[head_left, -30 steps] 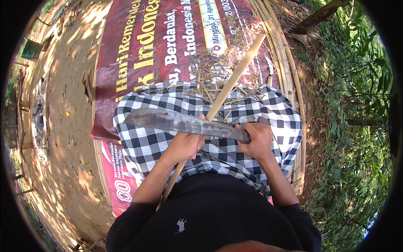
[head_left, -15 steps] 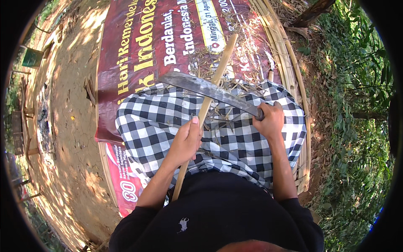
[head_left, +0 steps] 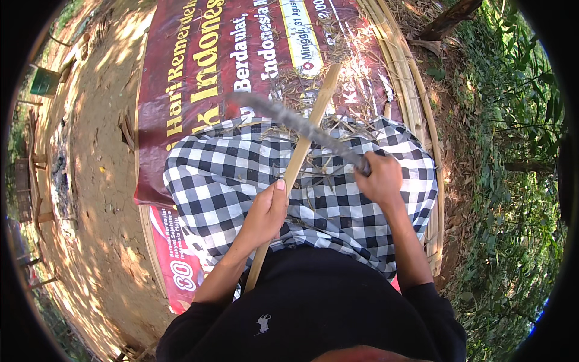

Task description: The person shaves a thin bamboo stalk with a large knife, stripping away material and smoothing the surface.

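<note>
My left hand is closed round a long, flat strip of bamboo that slants from my waist up across my lap. In my right hand is the dark handle of a machete, held at the right of my lap. Its long grey blade, smeared by motion, points to the upper left and passes over the strip above my left hand; I cannot tell whether it touches. A black-and-white checked cloth covers my legs, with thin shavings scattered on it.
A dark red printed banner lies under and ahead of me, with many more shavings on it. Bamboo poles edge the seat at the right. Another small knife lies near them. Bare ground is left, green plants right.
The machete has turned from showing its broad side to a thinner, blurred edge, and my right hand has shifted slightly left. My left hand and the strip have moved slightly toward me.
</note>
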